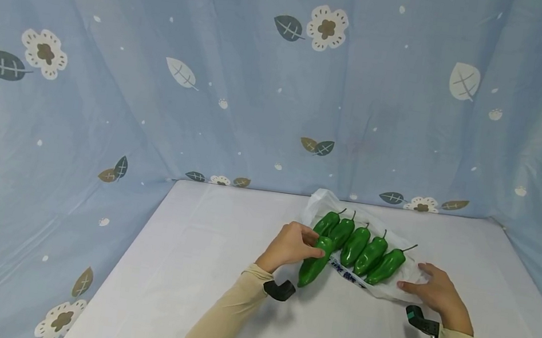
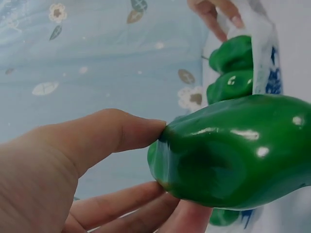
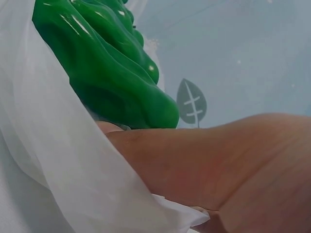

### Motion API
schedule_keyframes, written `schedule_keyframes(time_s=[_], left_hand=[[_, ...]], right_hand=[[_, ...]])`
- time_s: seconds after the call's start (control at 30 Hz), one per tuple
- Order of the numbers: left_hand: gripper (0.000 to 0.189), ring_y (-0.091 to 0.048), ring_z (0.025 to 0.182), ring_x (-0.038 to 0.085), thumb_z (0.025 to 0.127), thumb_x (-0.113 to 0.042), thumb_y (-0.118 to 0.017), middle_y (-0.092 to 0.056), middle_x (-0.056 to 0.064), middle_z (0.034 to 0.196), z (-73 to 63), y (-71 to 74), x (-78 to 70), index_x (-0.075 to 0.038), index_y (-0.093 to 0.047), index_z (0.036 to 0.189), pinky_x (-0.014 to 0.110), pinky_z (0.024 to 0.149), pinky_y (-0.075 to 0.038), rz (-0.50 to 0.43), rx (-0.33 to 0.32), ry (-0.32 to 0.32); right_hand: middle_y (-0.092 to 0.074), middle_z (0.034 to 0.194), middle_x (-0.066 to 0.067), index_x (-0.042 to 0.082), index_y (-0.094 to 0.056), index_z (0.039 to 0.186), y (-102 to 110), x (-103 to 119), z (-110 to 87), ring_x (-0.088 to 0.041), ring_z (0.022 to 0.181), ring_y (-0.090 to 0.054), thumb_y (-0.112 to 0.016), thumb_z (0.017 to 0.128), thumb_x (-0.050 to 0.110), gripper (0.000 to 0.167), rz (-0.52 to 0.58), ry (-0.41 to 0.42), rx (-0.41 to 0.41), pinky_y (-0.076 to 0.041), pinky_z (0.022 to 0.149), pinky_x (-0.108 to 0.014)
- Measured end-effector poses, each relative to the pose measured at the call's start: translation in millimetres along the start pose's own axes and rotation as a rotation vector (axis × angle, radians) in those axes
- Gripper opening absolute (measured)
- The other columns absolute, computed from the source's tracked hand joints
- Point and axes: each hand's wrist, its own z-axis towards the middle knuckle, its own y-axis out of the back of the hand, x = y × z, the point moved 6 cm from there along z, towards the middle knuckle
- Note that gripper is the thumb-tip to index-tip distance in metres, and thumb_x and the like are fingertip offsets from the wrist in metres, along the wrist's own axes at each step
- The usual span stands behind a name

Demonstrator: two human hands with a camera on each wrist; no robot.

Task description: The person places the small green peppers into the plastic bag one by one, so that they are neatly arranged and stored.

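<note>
My left hand (image 1: 291, 247) pinches a glossy green pepper (image 1: 315, 264) near its top end, thumb on one side and fingers on the other. The pepper slants down toward the front, over the near left edge of a white plastic bag (image 1: 404, 274). Several more green peppers (image 1: 370, 255) lie side by side on the bag, stems pointing to the back. At the bag's right end my right hand (image 1: 440, 294) holds the thin plastic (image 3: 73, 160). Its thumb (image 3: 170, 165) lies close to the nearest pepper (image 3: 116, 82); the plastic partly hides its fingers.
A white table (image 1: 194, 273) carries everything. Behind and beside it hangs a blue curtain (image 1: 259, 104) with flower and leaf prints. Blue printing (image 1: 347, 272) runs along the bag's near edge. Black wrist cameras (image 1: 280, 290) sit on both wrists.
</note>
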Motion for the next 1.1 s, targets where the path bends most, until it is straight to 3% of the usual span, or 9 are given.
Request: schedule_keyframes(time_s=[0.3,0.67,1.1], left_hand=[[0.044,-0.075,0.096,0.016,0.085,-0.03,-0.085,-0.08,0.008,0.108,18.8,10.7,0.4,-0.007,-0.076,0.122,0.026,0.075,-0.06,0.023,-0.016,-0.005],[0.041,-0.076,0.098,0.019,0.086,-0.028,-0.083,-0.08,0.01,0.108,35.4,20.4,-6.4,-0.007,-0.077,0.121,0.028,0.076,-0.061,0.028,-0.032,-0.038],[0.042,-0.075,0.104,0.022,0.088,-0.03,-0.082,-0.08,0.01,0.112,53.1,29.5,-11.7,-0.008,-0.075,0.124,0.032,0.083,-0.061,0.056,-0.041,-0.031]], right_hand=[[-0.013,0.156,-0.049,-0.023,-0.025,0.15,-0.6,1.3,-0.7,-0.07,0.141,-0.018,-0.076,0.092,0.034,0.097,0.001,0.019,-0.007,-0.03,0.112,-0.077],[-0.014,0.155,-0.049,-0.024,-0.026,0.149,-0.7,1.2,0.1,-0.069,0.141,-0.019,-0.077,0.091,0.033,0.096,-0.009,0.013,-0.018,-0.029,0.113,-0.077],[-0.014,0.156,-0.049,-0.024,-0.026,0.15,-0.2,0.4,0.0,-0.069,0.142,-0.018,-0.077,0.091,0.033,0.096,-0.001,0.011,-0.018,-0.028,0.114,-0.077]])
